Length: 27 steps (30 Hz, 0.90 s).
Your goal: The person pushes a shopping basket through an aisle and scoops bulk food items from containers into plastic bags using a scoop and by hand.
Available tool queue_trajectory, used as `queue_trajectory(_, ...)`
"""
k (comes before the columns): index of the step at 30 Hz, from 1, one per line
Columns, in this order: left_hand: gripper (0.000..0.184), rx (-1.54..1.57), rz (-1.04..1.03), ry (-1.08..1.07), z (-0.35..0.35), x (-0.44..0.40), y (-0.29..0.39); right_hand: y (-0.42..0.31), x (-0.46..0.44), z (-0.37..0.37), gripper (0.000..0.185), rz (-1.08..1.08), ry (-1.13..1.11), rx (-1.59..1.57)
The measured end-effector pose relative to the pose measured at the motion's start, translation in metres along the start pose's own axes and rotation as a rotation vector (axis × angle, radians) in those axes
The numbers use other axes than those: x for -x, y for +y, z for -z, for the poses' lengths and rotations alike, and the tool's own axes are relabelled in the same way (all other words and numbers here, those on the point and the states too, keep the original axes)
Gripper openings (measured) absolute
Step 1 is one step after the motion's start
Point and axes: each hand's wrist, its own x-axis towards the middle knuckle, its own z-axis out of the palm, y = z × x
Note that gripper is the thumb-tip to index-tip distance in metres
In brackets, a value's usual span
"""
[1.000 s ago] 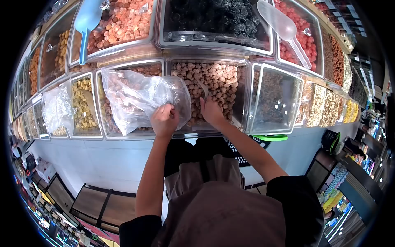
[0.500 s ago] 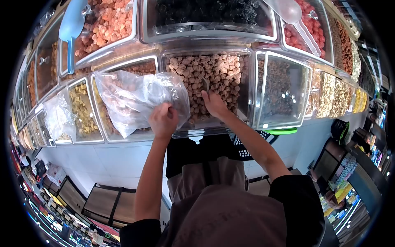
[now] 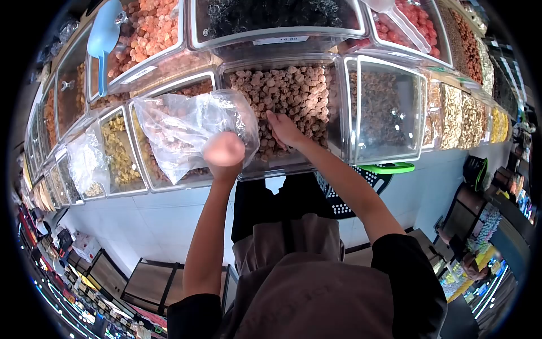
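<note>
My left hand (image 3: 224, 151) is closed at the lower right edge of a clear plastic bag (image 3: 180, 127), which spreads over the bin to the left; its fingers are blurred. My right hand (image 3: 282, 129) reaches into the open bin of brown dried fruit (image 3: 305, 90). Its fingers point down and to the left among the pieces. Whether something lies between those fingers cannot be made out. The bag's right end overlaps the left part of this bin.
A blue scoop (image 3: 104, 37) rests on the bin of orange pieces (image 3: 149, 34). Right of the open bin is a lidded bin (image 3: 387, 113). Another plastic bag (image 3: 88, 162) lies at the left. A black basket (image 3: 341, 195) with a green handle is below the counter.
My right hand has shifted slightly left within the dried fruit, and the thin tool seen near its fingers no longer shows clearly. My left hand has stayed at the bag, with its fist turned.
</note>
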Motion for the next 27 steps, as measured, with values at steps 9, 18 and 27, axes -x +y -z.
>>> queue_trajectory(9,0.004,-0.045,0.126,-0.066,-0.001,0.004,0.001,0.001,0.001,-0.002,0.056,0.024,0.060,0.035)
queue_trajectory(18,0.006,-0.009,0.130,-0.061,0.000,0.005,0.000,0.001,0.003,-0.009,0.059,0.032,0.097,0.096)
queue_trajectory(27,0.012,0.022,0.126,-0.109,0.004,0.003,-0.004,0.005,-0.002,-0.015,0.060,0.061,0.181,0.151)
